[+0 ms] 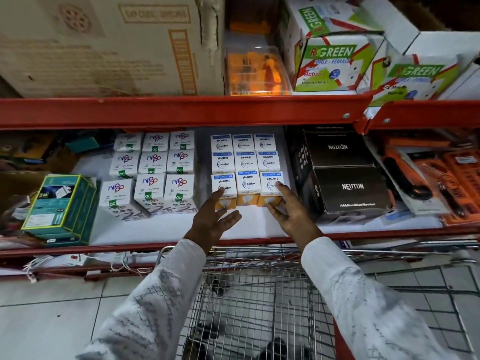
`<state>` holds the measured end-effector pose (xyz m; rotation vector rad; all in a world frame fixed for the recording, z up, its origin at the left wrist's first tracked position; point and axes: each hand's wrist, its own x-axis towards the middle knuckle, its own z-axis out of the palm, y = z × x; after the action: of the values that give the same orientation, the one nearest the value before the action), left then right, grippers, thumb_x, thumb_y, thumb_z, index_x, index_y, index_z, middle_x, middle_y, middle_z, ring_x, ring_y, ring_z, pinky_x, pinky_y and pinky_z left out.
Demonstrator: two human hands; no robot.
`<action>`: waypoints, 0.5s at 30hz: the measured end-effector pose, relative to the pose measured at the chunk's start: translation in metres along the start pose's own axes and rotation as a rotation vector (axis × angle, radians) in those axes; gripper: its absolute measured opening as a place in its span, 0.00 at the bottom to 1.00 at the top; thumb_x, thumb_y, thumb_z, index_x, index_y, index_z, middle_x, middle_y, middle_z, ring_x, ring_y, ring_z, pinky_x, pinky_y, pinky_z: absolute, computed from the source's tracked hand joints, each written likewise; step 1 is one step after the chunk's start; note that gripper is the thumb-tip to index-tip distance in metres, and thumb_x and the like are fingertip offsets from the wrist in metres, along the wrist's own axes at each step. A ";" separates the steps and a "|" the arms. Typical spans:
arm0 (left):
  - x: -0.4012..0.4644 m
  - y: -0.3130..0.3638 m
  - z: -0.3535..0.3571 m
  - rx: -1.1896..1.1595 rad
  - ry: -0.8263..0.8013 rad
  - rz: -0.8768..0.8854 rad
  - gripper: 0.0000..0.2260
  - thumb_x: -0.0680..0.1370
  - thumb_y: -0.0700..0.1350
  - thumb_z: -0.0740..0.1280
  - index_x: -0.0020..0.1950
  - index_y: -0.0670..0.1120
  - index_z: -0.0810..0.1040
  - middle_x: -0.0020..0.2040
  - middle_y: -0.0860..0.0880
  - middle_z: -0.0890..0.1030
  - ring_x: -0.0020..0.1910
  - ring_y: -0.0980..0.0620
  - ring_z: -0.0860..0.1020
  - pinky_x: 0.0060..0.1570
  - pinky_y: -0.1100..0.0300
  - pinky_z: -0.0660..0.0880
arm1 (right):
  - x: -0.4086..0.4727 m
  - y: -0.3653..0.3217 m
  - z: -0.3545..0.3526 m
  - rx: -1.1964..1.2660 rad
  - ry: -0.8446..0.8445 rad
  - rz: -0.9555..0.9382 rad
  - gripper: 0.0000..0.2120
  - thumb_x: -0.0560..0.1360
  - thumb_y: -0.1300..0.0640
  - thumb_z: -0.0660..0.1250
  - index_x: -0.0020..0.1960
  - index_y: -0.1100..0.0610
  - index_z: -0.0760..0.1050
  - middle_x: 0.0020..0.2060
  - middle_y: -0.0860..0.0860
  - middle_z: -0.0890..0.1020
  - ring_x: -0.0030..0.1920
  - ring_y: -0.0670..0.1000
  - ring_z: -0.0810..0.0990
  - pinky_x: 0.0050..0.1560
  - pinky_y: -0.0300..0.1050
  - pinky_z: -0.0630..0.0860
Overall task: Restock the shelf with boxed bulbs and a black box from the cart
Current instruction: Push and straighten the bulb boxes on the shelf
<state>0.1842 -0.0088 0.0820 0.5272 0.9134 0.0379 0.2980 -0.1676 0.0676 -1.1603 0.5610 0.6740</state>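
Note:
Several white Wipro Garnet bulb boxes (245, 165) stand in a neat block on the white shelf board (161, 227). My left hand (211, 216) is open, fingertips touching the front-left box. My right hand (288, 210) is open too, fingers against the front-right box (271, 187). Neither hand holds anything. To the right, two black Neuton boxes (348, 188) sit one behind the other. A block of white Nippo bulb boxes (153, 167) stands to the left. The wire cart (249, 302) below my arms shows no boxes inside.
A green box (62, 203) lies at the shelf's left. Orange tool packs (441, 183) crowd the right end. Above the red shelf beam (181, 111) sit a cardboard carton (109, 45), an orange-tinted clear case (255, 71) and R-Green boxes (335, 63). Tiled floor lies below.

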 end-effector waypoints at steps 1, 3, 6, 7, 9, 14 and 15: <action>0.001 -0.001 0.000 0.002 -0.012 0.005 0.13 0.73 0.45 0.76 0.55 0.49 0.79 0.68 0.34 0.71 0.59 0.32 0.78 0.62 0.37 0.76 | 0.001 0.000 0.000 0.001 -0.002 -0.002 0.08 0.69 0.52 0.76 0.46 0.52 0.81 0.43 0.54 0.84 0.43 0.49 0.81 0.56 0.48 0.81; 0.002 -0.001 0.000 -0.002 -0.020 0.011 0.14 0.73 0.45 0.76 0.55 0.49 0.79 0.68 0.34 0.71 0.59 0.32 0.78 0.62 0.37 0.76 | 0.003 0.000 0.001 0.002 -0.008 -0.008 0.09 0.69 0.52 0.77 0.47 0.52 0.81 0.44 0.54 0.84 0.43 0.50 0.81 0.55 0.48 0.81; 0.003 0.000 0.001 -0.001 -0.006 0.015 0.15 0.73 0.46 0.76 0.56 0.48 0.77 0.66 0.34 0.73 0.58 0.32 0.79 0.62 0.37 0.76 | 0.006 0.000 0.001 0.004 -0.015 -0.018 0.10 0.68 0.52 0.77 0.48 0.52 0.81 0.49 0.56 0.84 0.46 0.51 0.82 0.55 0.49 0.81; 0.003 0.001 0.001 0.007 -0.006 0.019 0.15 0.73 0.46 0.76 0.57 0.48 0.77 0.66 0.34 0.73 0.57 0.32 0.79 0.62 0.37 0.76 | 0.007 0.000 0.001 0.005 -0.016 -0.021 0.11 0.69 0.52 0.77 0.48 0.52 0.81 0.50 0.56 0.84 0.47 0.52 0.82 0.56 0.49 0.80; 0.003 0.002 0.003 0.023 -0.009 0.029 0.16 0.73 0.47 0.76 0.58 0.48 0.76 0.66 0.35 0.74 0.57 0.32 0.79 0.62 0.36 0.76 | 0.008 0.001 0.001 0.011 -0.009 -0.024 0.10 0.69 0.52 0.77 0.49 0.53 0.81 0.50 0.56 0.84 0.48 0.52 0.82 0.56 0.49 0.80; 0.003 0.004 0.004 0.028 -0.007 0.029 0.12 0.74 0.46 0.75 0.55 0.48 0.77 0.65 0.35 0.74 0.58 0.32 0.78 0.62 0.37 0.76 | 0.009 0.003 0.005 0.028 0.021 -0.027 0.13 0.68 0.51 0.77 0.51 0.53 0.82 0.47 0.55 0.82 0.40 0.49 0.81 0.49 0.44 0.82; 0.003 0.005 0.003 0.031 -0.011 0.027 0.13 0.74 0.46 0.75 0.55 0.48 0.77 0.65 0.35 0.74 0.59 0.32 0.78 0.62 0.37 0.76 | 0.009 0.003 0.005 0.029 0.029 -0.025 0.13 0.68 0.51 0.77 0.50 0.53 0.82 0.47 0.55 0.83 0.41 0.49 0.81 0.49 0.44 0.82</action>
<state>0.1895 -0.0052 0.0833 0.5685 0.8973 0.0454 0.3017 -0.1601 0.0609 -1.1498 0.5777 0.6268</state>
